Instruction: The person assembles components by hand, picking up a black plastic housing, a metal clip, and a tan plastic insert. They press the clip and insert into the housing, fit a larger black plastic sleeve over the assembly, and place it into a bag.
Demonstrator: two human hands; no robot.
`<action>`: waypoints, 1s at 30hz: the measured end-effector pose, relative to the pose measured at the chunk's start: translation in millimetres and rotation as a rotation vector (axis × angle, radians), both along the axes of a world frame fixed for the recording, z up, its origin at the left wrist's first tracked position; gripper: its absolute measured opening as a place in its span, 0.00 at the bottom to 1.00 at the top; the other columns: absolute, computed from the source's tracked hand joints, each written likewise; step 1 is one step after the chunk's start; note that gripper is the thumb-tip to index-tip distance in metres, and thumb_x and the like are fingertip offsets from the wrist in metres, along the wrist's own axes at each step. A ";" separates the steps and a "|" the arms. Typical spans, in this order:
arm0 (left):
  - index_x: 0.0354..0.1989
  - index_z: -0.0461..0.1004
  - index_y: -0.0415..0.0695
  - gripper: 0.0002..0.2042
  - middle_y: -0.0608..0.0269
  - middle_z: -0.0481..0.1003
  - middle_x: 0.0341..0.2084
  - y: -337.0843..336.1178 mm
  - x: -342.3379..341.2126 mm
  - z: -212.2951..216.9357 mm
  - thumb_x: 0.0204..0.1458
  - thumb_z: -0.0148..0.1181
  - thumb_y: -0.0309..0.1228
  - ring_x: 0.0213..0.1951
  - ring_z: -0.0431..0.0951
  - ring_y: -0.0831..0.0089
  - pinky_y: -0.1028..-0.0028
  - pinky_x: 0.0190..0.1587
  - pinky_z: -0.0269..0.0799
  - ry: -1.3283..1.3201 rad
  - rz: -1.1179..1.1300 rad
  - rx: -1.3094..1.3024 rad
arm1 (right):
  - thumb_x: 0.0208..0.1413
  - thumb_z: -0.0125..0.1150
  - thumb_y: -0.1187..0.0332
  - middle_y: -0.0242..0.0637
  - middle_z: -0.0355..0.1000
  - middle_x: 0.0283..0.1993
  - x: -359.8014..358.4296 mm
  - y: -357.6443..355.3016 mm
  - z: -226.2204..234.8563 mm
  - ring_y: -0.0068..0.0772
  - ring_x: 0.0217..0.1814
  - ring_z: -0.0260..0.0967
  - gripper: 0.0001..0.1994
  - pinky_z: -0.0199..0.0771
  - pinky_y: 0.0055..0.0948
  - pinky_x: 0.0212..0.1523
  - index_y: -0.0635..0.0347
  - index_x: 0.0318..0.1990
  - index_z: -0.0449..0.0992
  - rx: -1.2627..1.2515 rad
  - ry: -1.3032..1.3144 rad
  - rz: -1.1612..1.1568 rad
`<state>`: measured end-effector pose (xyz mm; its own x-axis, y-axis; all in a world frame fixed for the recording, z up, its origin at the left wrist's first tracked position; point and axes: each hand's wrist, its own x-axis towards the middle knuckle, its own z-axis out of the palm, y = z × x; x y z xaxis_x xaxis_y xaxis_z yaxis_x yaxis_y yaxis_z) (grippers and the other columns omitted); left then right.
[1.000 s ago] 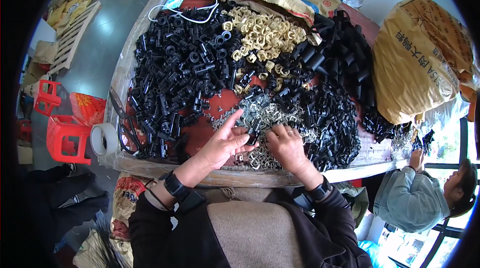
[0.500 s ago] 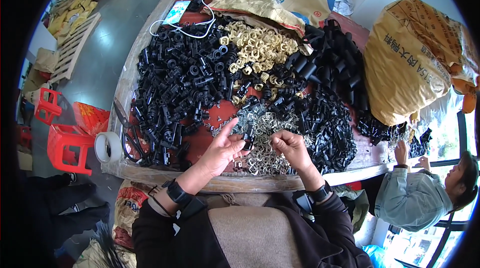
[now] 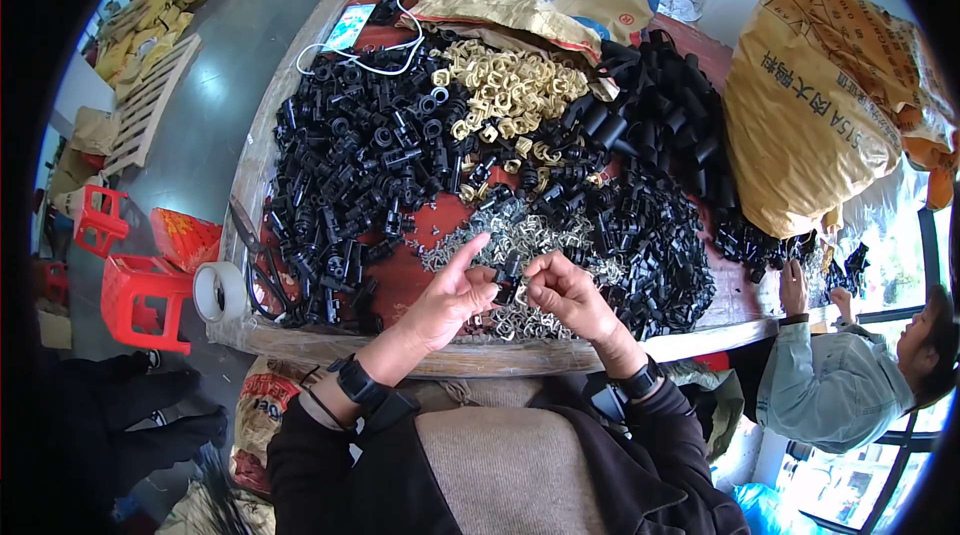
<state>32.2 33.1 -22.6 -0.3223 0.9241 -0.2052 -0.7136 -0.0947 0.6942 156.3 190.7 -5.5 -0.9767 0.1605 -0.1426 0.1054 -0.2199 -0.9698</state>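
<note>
Our left hand and right hand pinch one small black plastic fitting between closed fingers above the metal clips; we judge a slip would lose it among them.

Both forearms rise from the lower edge, dark sleeves pushed back, a watch on each wrist. The left hand has its index finger stretched up and out — thumb tucked inward. The right hand curls, fingertips pinched together, nearly meeting the left.
</note>
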 end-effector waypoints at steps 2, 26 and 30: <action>0.58 0.44 0.49 0.34 0.67 0.66 0.34 0.3 1.0 0.8 0.44 0.55 0.26 0.35 0.69 0.78 0.76 0.37 0.66 -0.007 -0.010 0.021 | 0.52 0.48 0.73 0.26 0.62 0.25 -1.2 -1.1 -2.4 0.13 0.26 0.58 0.08 0.59 0.12 0.26 0.61 0.39 0.61 0.157 0.028 0.033; 0.57 0.47 0.52 0.30 0.65 0.68 0.32 3.4 -1.4 9.4 0.45 0.52 0.22 0.34 0.72 0.73 0.69 0.38 0.71 -0.141 0.120 -0.060 | 0.47 0.53 0.74 0.30 0.61 0.23 -15.2 -13.5 11.6 0.23 0.23 0.58 0.04 0.59 0.21 0.23 0.62 0.26 0.64 0.735 0.225 -0.298; 0.57 0.45 0.50 0.31 0.63 0.68 0.31 0.1 -1.1 9.8 0.45 0.53 0.22 0.34 0.72 0.72 0.68 0.37 0.72 -0.140 0.077 -0.049 | 0.43 0.54 0.77 0.35 0.62 0.25 -17.2 -22.2 29.2 0.32 0.25 0.59 0.04 0.60 0.26 0.24 0.61 0.26 0.65 1.047 0.374 -0.220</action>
<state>31.1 33.2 -12.8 -0.3567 0.8856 -0.2975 -0.7954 -0.1209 0.5939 139.1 168.5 23.7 -0.8657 0.2027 0.4577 -0.1706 0.7402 -0.6504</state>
